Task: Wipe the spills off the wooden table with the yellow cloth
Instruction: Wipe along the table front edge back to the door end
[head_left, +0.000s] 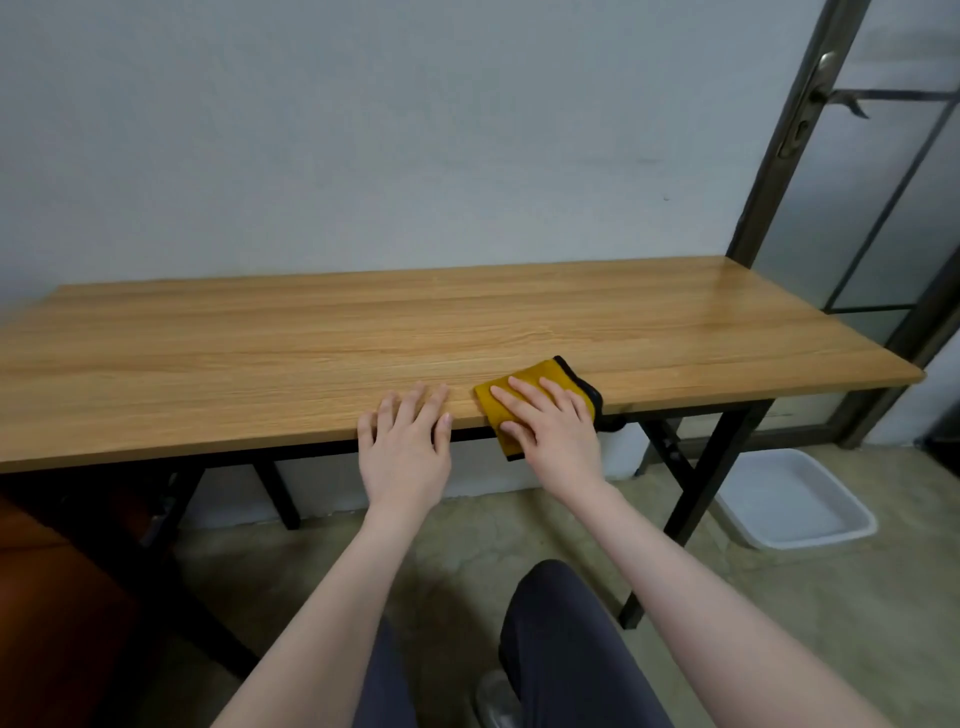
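Right hand (558, 423) flat on yellow cloth (535, 382)

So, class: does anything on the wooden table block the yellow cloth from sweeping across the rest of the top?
Nothing visible does. The right hand presses the yellow cloth at the wooden table's near edge; only the left hand rests beside it, to the cloth's left.

A folded, mustard-yellow cloth with black edging (535, 382) lay flat at the near edge of the long, light-brown wooden table (311, 343), towards its right end. One corner of the cloth hung over that near edge. The tabletop, wood-grained and faintly glossy, stood on black metal legs; no spills could be made out.
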